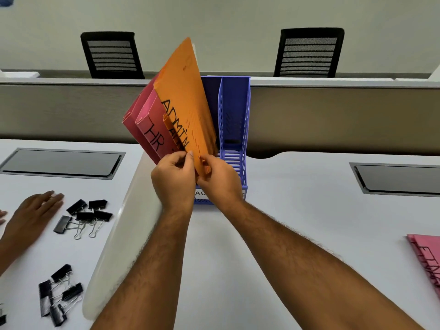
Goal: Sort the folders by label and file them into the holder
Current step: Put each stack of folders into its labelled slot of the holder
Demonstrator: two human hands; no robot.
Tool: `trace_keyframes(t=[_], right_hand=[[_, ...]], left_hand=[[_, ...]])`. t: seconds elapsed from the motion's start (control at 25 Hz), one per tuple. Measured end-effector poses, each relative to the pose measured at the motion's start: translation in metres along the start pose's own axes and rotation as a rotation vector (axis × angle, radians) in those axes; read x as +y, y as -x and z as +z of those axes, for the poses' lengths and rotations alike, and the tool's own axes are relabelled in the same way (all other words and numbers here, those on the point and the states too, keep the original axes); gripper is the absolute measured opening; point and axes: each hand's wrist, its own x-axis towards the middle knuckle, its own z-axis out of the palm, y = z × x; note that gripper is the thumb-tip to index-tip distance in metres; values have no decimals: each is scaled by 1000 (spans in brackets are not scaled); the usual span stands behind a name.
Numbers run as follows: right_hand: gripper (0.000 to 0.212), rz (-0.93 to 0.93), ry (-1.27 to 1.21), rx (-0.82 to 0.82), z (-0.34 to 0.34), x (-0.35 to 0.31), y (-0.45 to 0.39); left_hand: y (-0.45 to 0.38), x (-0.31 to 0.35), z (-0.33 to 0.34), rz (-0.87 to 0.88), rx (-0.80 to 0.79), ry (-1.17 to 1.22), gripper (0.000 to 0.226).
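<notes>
A blue slotted file holder (234, 120) stands at the desk's far edge. Leaning left in it are red folders marked "HR" (152, 132) and a small orange folder behind. A big orange folder marked "ADMIN" (188, 96) tilts up over the holder's middle slot. My left hand (175, 179) pinches its lower edge from the left, and my right hand (220, 179) grips the same corner from the right. The holder's right slot shows nothing inside. A white label on the holder's front is mostly hidden by my hands.
Pink folders with black lettering (426, 260) lie at the desk's right edge. Black binder clips (83, 216) and a second cluster (59, 294) lie on the left desk, where another person's hand (33, 215) rests. Two black chairs stand beyond the partition.
</notes>
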Motion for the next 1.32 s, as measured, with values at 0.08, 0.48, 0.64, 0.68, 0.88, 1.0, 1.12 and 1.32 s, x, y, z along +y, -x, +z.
trace_keyframes(t=[0.08,0.48,0.64,0.68,0.88,1.0,1.12,1.32], right_hand=[[53,-11,30,-37,2,4,6],[61,84,-126,-60,-48,41,61],[54,154,-125,-49,-80,66,116],[53,183,-109,-53,-87,71,131],[51,275,-106,42,-133,95,206],[44,310,-116,81,-159,116,243],[40,343,-101,96,-186,150,278],[42,403,-58,107,-247,212,318]], left_hand=[[7,-10,2,-78,-62,-69,18],[42,-35,-6,-268,-264,-168,21],[94,-45,-17,-299,-407,-152,17],[110,-46,-20,-294,-443,-152,20],[192,-23,-24,-196,-667,-135,34],[232,-4,-15,-137,-787,-143,39],[277,14,2,-60,-865,-100,37],[353,52,46,3,-933,-64,33]])
